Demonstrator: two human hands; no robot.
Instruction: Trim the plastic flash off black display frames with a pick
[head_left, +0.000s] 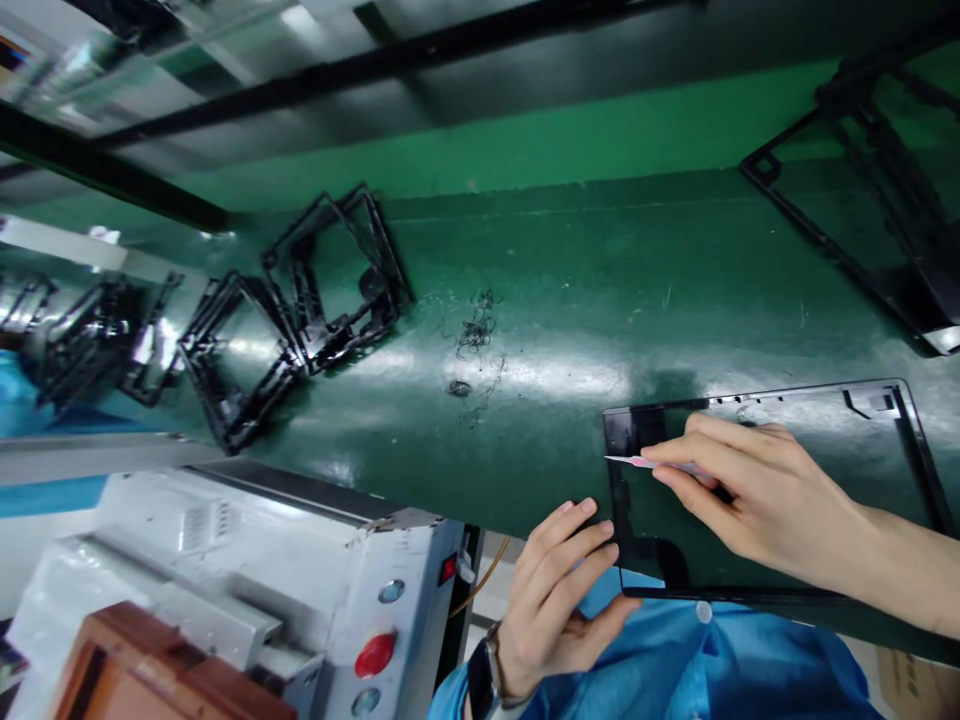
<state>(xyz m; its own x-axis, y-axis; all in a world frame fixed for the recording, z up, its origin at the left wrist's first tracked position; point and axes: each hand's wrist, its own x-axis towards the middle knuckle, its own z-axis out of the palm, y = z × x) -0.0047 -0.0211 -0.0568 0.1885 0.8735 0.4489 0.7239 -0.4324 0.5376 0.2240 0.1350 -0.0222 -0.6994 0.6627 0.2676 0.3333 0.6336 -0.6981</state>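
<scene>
A rectangular black plastic frame (924, 470) lies at the front edge of the green workbench, at the lower right. My left hand (559, 590) is at its lower left corner, fingertips against the left side and thumb at the bottom edge. Above the frame's left part, my right hand (757, 490) pinches a slim pink craft knife (641, 462). Its pale pointed tip points left, near the frame's left side. The fingers cover most of the handle. I cannot tell whether the tip touches the plastic.
Curly black shavings (476, 335) lie mid-bench (540, 270). Several black frames (337, 350) stand or lean at left, and others (847, 250) at far right. A grey machine (420, 580) with a red button (375, 655) and a brown block (165, 665) occupy the lower left.
</scene>
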